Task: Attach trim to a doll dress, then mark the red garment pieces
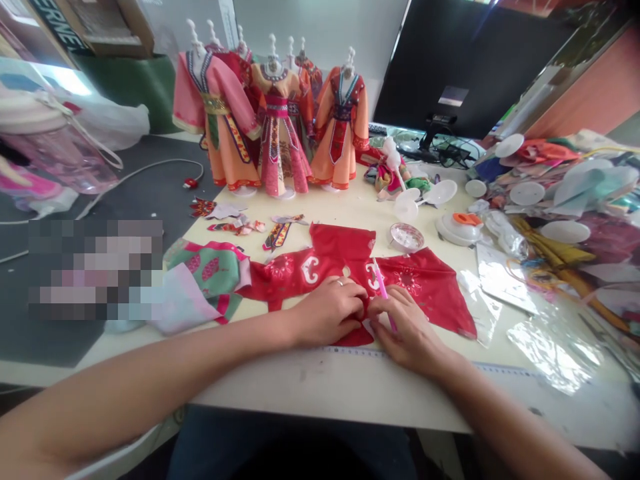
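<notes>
A red doll garment [340,240] lies spread flat on the table, with pale flower patterns on both sleeves and white curled motifs at its middle. My left hand [333,307] rests on its lower part with curled fingers gathering the cloth; a ring shows on one finger. Close beside it, my right hand [413,330] grips a slim pink pen-shaped tool [381,283] upright, its pale tip pointing up. The right fingers also meet the red cloth near the left fingertips. Exactly what lies between the fingertips is hidden.
Dressed doll stands [280,120] line the back. A small patterned dish [407,237] sits behind the right sleeve. Green and pink cloth [215,270] lies left, plastic bags [555,347] right. A ruler [505,370] runs along the front. A monitor [465,67] stands behind.
</notes>
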{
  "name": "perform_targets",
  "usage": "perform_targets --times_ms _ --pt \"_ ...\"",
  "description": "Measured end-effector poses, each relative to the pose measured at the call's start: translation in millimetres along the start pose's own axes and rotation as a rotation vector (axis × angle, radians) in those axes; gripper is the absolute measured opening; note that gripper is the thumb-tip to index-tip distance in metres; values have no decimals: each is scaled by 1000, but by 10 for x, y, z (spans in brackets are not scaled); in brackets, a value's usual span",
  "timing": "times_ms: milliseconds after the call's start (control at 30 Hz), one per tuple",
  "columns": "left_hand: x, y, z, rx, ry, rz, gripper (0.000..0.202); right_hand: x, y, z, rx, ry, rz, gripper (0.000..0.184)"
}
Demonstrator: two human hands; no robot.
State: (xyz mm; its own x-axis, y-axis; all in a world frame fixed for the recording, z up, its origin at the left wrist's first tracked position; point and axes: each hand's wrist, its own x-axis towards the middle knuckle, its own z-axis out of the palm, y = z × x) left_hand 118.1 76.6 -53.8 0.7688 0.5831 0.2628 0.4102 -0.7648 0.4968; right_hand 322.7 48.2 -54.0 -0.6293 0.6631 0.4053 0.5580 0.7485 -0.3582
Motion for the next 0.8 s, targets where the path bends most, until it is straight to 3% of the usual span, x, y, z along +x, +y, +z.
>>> perform_targets --times_ms 133,367,600,800 --pt "-11 19 33 -54 28 -43 8 -4 -45 -8 -29 59 -8 22" --pt "-6 54 39 -68 44 -93 9 23 -96 12 -82 13 33 16" --pt "-29 86 37 -68 95 -78 14 18 -106 24 -112 26 48 15" --pt "-31 120 17 -70 85 -158 13 42 -104 61 -119 91 46 15"
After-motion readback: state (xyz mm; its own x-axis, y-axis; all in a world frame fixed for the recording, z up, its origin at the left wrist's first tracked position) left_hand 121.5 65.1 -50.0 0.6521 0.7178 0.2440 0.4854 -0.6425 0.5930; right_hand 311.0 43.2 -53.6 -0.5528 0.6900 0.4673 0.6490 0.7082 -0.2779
